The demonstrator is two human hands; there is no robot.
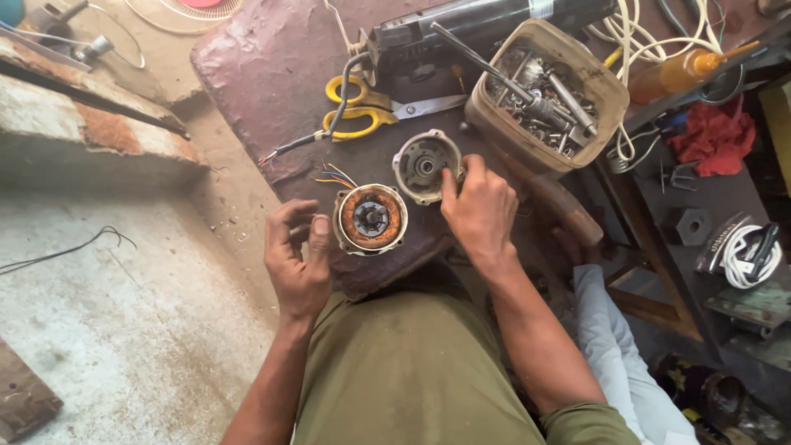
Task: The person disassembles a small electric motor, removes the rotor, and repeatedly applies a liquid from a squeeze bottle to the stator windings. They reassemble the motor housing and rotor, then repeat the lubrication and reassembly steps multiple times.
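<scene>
I see my left hand [298, 257], fingers loosely apart, beside the copper-wound motor [370, 219] on the table [264, 58]; my right hand [476, 209] pinches the grey motor cover [424, 165].

Not much here tbh: just a see-through packet [739, 251] of coiled white cable with a dark label, around 3 o'clock.
</scene>
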